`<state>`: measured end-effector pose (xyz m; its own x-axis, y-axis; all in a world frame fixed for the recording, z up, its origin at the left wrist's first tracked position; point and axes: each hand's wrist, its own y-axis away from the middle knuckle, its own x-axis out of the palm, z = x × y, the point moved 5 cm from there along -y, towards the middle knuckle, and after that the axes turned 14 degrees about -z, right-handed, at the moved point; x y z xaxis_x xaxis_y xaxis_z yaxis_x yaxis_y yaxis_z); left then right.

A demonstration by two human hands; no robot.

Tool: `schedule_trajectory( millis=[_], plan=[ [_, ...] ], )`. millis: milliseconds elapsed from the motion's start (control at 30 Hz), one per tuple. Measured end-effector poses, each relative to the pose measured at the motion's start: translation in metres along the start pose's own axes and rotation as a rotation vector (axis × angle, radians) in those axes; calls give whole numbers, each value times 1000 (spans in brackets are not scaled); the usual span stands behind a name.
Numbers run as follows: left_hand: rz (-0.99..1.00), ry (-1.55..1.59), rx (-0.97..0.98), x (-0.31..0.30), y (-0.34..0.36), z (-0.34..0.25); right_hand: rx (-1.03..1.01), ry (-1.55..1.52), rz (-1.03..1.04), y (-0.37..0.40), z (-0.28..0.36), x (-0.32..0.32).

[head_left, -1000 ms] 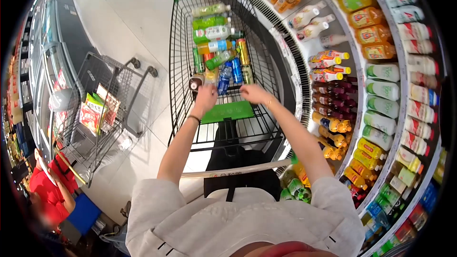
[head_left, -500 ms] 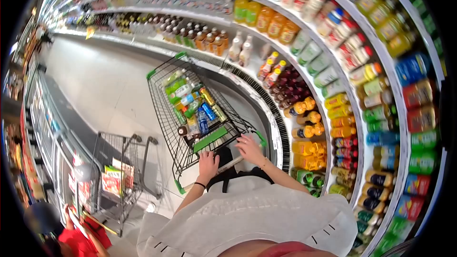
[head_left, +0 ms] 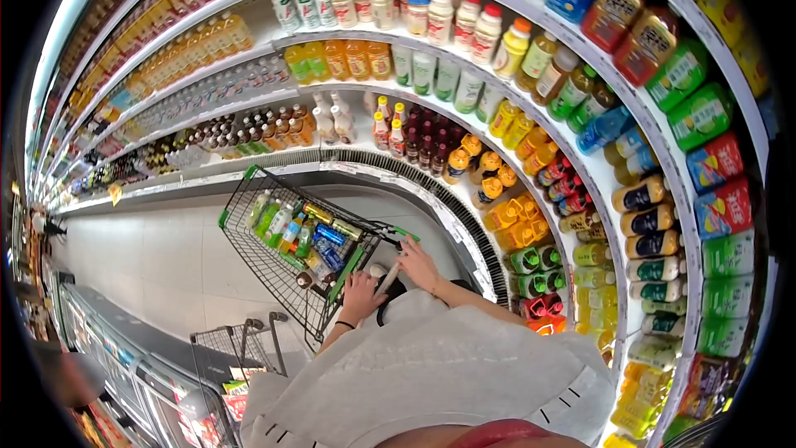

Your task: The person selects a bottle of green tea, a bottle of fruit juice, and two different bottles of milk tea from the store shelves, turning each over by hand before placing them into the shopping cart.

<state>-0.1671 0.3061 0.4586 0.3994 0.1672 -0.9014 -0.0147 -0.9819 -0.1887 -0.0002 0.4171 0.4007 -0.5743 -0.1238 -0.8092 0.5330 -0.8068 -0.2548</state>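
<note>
A wire shopping cart [head_left: 257,250] with green corner pieces stands in front of me. Across its near side runs a pale handle bar [head_left: 387,280]. My left hand [head_left: 360,297], with a dark band at the wrist, is closed over the bar's left part. Farther right, my right hand [head_left: 418,265] is closed on the bar near its green end. Drinks lie piled in the basket: green bottles [head_left: 267,221], blue cans [head_left: 328,235], a gold can [head_left: 317,213] and a brown-capped bottle [head_left: 319,266]. My palms and the undersides of my fingers are hidden.
A curved drinks shelf [head_left: 452,172] wraps around the front and right, its low base close to the cart. At lower left stands another cart [head_left: 240,348] with bright packets, beside a freezer case [head_left: 124,348]. Pale tiled floor [head_left: 166,257] stretches away at left.
My view has swung to the right, showing more of the curved shelf. The cart has turned with its front end more to the left. Both hands stay on the handle.
</note>
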Motion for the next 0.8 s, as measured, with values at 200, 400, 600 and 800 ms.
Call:
schedule_trajectory(
  millis=[200,400,600,800],
  plan=[
    [275,-212,-23,69,27,20,12,-6,12,-2,-8,13],
    [136,-173,-10,68,24,27,-79,40,-35,-22,-1,18],
    [-19,267,-371,69,36,60,-167,87,-41,-48,14,29],
    [-20,242,-666,26,104,103,-452,-45,97,-94,18,29]
  ],
)
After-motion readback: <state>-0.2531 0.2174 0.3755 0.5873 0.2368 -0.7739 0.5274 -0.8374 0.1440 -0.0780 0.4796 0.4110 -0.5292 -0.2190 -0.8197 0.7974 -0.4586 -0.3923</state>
